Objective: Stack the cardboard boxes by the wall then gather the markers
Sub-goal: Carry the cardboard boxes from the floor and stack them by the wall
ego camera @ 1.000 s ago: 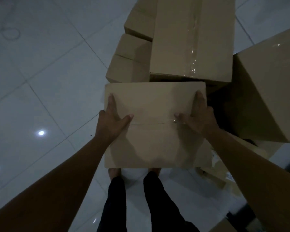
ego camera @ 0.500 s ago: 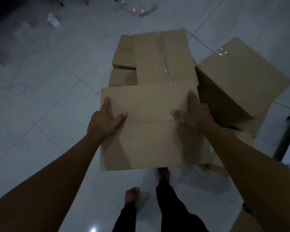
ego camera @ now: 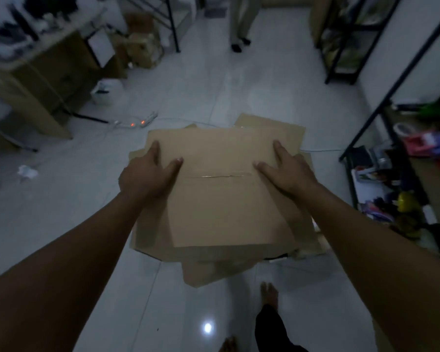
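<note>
A power strip [ego camera: 135, 122] lies on the tiled floor [ego camera: 264, 80].

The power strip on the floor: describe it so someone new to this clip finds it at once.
Start at the held cardboard box in mid-frame and look past its far left corner. The power strip lies on the pale floor tiles, the only thing there with small orange lights.

The held cardboard box [ego camera: 221, 189] hides most of the other boxes [ego camera: 269, 125] beneath and beyond it; only their edges and corners show around it, so how many lie there cannot be told. The fingers of the left hand [ego camera: 148, 174] and right hand [ego camera: 288, 171] wrap past the box's sides, out of sight. Far beyond the box, a second person [ego camera: 241, 24] is cut off at the top edge, legs only. Left of the box the clutter [ego camera: 36, 34] is blurred; right of it, the small shelf items [ego camera: 401, 196] are too dim to identify.
</note>
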